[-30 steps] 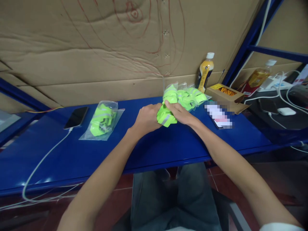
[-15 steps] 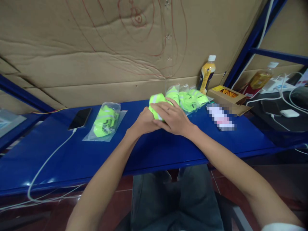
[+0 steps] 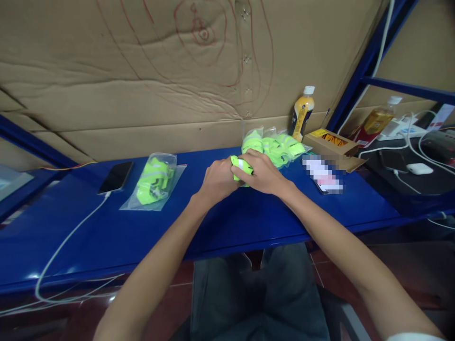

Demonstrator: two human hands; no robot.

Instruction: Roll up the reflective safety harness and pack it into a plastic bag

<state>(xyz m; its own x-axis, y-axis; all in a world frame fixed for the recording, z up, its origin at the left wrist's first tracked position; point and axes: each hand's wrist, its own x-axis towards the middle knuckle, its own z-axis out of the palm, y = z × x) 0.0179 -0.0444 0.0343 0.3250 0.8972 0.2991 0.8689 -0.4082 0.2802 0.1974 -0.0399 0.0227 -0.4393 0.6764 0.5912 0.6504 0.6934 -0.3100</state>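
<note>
Since the earlier frames the bright neon-yellow fabric bundle with a grey reflective strip (image 3: 239,166) has been squeezed smaller: a second ago it bulged out below the hands, half a second ago it rose above them, and now only a small wad shows between the two fists. Both hands have stayed at the middle of the long glossy blue metal shelf surface (image 3: 249,218), just above it.

Left hand (image 3: 217,180) is closed around the bundle from the left, knuckles toward the camera. Right hand (image 3: 261,173) is clamped over it from the right, fingers curled across the top. The two hands touch each other around the cloth.

Just beyond the hands, against the far wall, lies a heap of clear plastic bags holding more neon-yellow fabric (image 3: 275,144). Farther left on the shelf rests a single clear zip bag with a neon-yellow item inside (image 3: 153,180), well apart from the hands. Left of that bag lies a black smartphone (image 3: 115,177) with a white charging cable (image 3: 67,241) trailing toward the near edge.

To the right of the heap stands a yellow drink bottle with a white cap (image 3: 302,113), and beside it an open brown cardboard box (image 3: 332,142). A blurred flat item (image 3: 323,174) lies near the box. Behind everything runs a creased brown cardboard backing sheet marked with red lines (image 3: 142,85).
</note>
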